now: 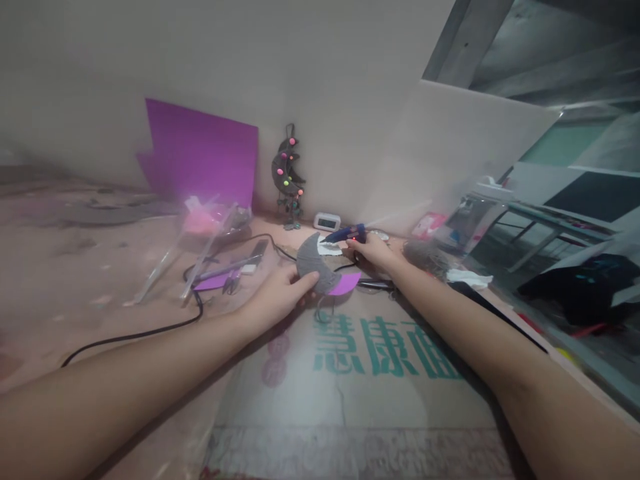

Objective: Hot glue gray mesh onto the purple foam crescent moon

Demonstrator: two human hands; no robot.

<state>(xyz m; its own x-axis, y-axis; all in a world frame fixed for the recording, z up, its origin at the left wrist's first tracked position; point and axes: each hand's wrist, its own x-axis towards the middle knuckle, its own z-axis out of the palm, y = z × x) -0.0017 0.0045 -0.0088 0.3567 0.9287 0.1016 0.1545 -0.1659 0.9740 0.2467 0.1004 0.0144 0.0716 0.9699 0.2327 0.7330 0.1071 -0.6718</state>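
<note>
My left hand (295,288) grips a grey crescent moon (314,265) that looks wrapped in yarn, thumb on its face. Some loose grey yarn (325,312) dangles below it. A purple piece (346,284) shows at the moon's lower tip; whether it is attached I cannot tell. In my right hand (373,249) is a dark blue glue gun (345,233) with a small red light, its nozzle pointing left, near the moon's upper tip. Behind the moon lies a white scrap (329,248). Dark-handled scissors or a similar tool (375,284) rest under my right wrist.
Purple sheets (205,153) lean on the wall beside a hanging moon ornament (287,167) with coloured beads. A small white clock (327,221) stands behind. Glue sticks (160,267) and a black cable (150,331) lie left; a clear container (473,217) stands right. Printed cardboard (300,407) covers the front.
</note>
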